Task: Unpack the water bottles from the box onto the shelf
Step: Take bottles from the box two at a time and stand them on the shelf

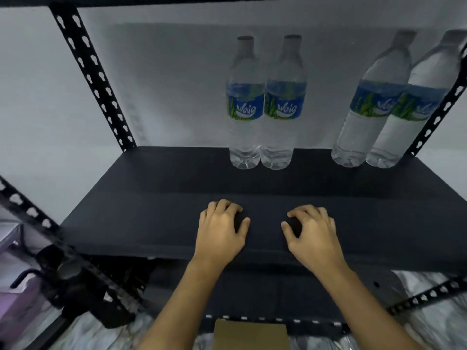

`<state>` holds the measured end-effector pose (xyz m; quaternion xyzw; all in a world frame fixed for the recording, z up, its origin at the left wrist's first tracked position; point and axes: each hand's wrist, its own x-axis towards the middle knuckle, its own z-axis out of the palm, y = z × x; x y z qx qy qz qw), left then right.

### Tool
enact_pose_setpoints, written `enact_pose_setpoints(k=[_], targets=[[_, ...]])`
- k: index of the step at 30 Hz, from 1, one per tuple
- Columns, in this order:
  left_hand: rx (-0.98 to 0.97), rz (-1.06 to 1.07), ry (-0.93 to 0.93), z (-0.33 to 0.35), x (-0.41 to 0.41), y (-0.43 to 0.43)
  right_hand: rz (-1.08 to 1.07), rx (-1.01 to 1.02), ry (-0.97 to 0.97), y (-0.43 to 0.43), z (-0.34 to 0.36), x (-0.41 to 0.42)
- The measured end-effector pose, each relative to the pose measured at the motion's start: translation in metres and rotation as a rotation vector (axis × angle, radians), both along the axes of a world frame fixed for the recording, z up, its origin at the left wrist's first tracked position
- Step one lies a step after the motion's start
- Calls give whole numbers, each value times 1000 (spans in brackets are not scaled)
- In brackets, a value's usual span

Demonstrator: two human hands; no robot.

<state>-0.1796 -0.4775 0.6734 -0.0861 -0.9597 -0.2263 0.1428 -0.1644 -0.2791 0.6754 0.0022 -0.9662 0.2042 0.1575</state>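
Water bottles' box (250, 333) shows just below the shelf (151, 198) front, contents hidden. Left hand (219, 231) and right hand (312, 233) rest on that front, loosely curled, empty. Four bottles (246, 107) stand at the shelf's back; whether more remain is unclear.

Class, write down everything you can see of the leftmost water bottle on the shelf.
The leftmost water bottle is clear plastic with a pale cap, a narrow neck and a lobed base. A blue and green label reading "Waig" wraps its middle. It stands upright near the back of the black shelf, its side against the neighbouring bottle on its right. Nothing else touches it.
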Motion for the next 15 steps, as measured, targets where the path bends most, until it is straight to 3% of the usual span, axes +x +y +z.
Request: enact_pose_setpoints(k=[5, 7, 10, 15], targets=[[114, -16, 104, -24, 87, 0, 58, -90, 154, -12, -19, 78], [212, -19, 58, -41, 122, 3, 80, -156, 152, -18, -36, 110], [311, 20, -182, -82, 167, 5, 92, -157, 14, -25, -81, 156], [163, 71, -610, -170, 213, -1, 33, -159, -395, -25, -170, 218]])
